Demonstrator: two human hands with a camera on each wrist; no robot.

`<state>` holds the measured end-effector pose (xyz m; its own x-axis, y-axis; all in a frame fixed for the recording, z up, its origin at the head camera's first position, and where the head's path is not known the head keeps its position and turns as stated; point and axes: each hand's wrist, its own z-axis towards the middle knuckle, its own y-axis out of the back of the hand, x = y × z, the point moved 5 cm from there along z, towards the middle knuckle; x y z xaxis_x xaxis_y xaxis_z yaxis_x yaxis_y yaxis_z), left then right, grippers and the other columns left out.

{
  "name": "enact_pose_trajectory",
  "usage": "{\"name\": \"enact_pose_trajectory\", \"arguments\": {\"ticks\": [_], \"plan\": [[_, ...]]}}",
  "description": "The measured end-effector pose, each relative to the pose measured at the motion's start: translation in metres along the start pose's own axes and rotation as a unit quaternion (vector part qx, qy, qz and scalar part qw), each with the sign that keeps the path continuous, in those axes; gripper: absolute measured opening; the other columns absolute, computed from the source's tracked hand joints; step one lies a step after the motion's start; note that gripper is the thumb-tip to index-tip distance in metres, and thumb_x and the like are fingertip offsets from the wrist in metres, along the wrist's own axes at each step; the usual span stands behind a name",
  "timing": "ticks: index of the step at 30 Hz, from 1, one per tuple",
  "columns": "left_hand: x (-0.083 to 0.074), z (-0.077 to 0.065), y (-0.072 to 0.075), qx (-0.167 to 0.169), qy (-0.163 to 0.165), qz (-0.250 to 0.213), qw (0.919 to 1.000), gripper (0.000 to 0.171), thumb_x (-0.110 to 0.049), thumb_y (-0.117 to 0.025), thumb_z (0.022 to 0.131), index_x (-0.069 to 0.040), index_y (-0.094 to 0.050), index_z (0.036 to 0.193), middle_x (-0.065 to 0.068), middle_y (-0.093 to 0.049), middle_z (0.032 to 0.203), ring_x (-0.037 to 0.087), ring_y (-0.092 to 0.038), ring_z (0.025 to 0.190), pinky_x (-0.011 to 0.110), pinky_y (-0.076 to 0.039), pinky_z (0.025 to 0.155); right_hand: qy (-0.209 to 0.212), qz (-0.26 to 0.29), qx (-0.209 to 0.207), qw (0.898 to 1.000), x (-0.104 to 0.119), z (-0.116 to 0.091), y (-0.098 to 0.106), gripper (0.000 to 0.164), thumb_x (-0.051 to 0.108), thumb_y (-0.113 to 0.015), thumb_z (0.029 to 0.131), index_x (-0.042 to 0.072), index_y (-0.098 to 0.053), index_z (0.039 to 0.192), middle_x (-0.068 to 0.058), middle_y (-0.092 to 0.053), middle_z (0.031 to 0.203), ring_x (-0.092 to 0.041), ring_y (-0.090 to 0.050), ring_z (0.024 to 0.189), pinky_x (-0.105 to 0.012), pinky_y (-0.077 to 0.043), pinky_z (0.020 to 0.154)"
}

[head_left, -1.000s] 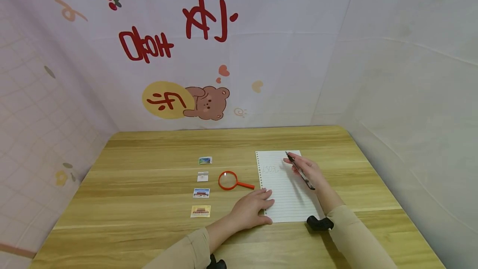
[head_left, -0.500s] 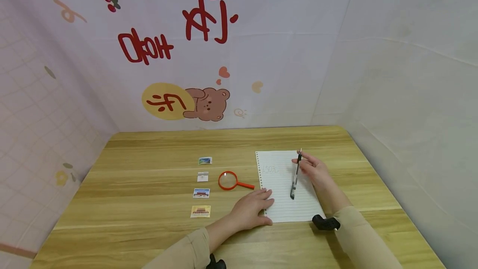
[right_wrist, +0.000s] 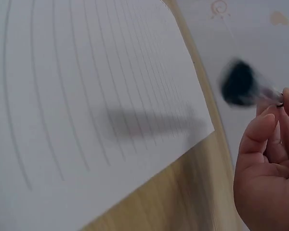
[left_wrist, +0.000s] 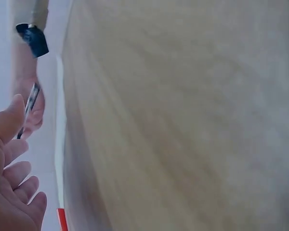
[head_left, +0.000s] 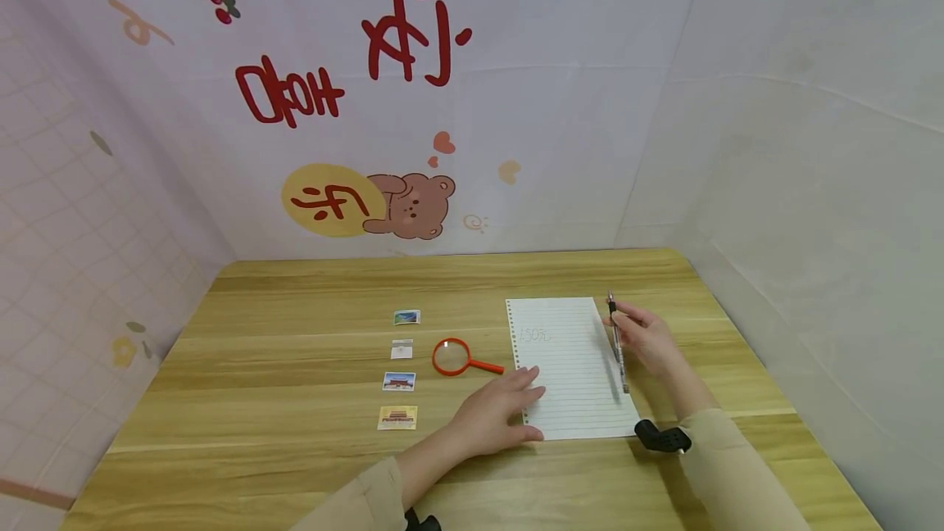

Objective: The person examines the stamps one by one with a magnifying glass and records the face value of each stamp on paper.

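Note:
My right hand (head_left: 647, 342) pinches a pen (head_left: 619, 347) at the right edge of a sheet of lined paper (head_left: 568, 392). The pen's black-gripped end points to the back; in the right wrist view its dark end (right_wrist: 238, 83) is blurred and a shadow falls on the sheet. My left hand (head_left: 497, 414) lies at the paper's left edge, fingers spread and loosely bent, gripping nothing. Faint handwriting (head_left: 534, 335) stands near the sheet's upper left. Beside the left fingers rests a red-rimmed magnifying glass (head_left: 485, 367) on the table.
Several postage stamps lie in a column left of the magnifying glass, from a green-blue one (head_left: 407, 317) at the back to a yellow one (head_left: 397, 418) in front. The wooden table (head_left: 258, 351) meets a printed cloth (head_left: 553, 146) behind and at both sides.
My right hand has moved right with the pen, from over the paper to its right edge, and the pen's rear end has swung toward me. The left hand stays at the paper's left edge.

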<state>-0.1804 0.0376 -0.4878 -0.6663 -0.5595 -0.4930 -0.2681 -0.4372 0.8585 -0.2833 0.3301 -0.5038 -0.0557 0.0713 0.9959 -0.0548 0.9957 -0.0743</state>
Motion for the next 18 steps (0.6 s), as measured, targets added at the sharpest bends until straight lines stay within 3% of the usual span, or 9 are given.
{"name": "enact_pose_trajectory", "arguments": {"ticks": [4,12,18], "plan": [[0.004,-0.006,0.008,-0.021,0.004,-0.017,0.9996,0.063,-0.041,-0.074,0.088,-0.012,-0.057,0.141,0.004,-0.038,0.156,0.021,-0.034,0.143,0.041,-0.032,0.113,0.004,-0.054,-0.034,0.998,0.001,-0.003,0.016,0.045,0.018,-0.061,0.1,-0.005,-0.053,0.138,0.003,-0.073,0.093,-0.004,-0.057,0.078,-0.018,-0.045,0.064],[0.024,-0.029,0.022,-0.061,0.019,-0.062,0.9961,0.061,-0.036,-0.077,0.086,-0.009,-0.059,0.139,0.007,-0.044,0.152,0.023,-0.038,0.141,0.046,-0.034,0.112,0.004,-0.174,-0.091,0.981,0.004,-0.01,0.041,0.054,0.023,-0.063,0.099,-0.01,-0.049,0.139,0.006,-0.072,0.087,-0.002,-0.052,0.064,-0.019,-0.044,0.056],[0.039,-0.049,0.036,-0.086,0.041,-0.09,0.9914,0.059,-0.036,-0.076,0.088,-0.01,-0.06,0.138,0.007,-0.05,0.148,0.03,-0.044,0.136,0.049,-0.037,0.109,0.001,-0.264,-0.121,0.957,0.006,-0.012,0.054,0.047,0.02,-0.065,0.097,-0.007,-0.056,0.134,-0.005,-0.068,0.088,-0.006,-0.05,0.058,-0.023,-0.043,0.051]]}}
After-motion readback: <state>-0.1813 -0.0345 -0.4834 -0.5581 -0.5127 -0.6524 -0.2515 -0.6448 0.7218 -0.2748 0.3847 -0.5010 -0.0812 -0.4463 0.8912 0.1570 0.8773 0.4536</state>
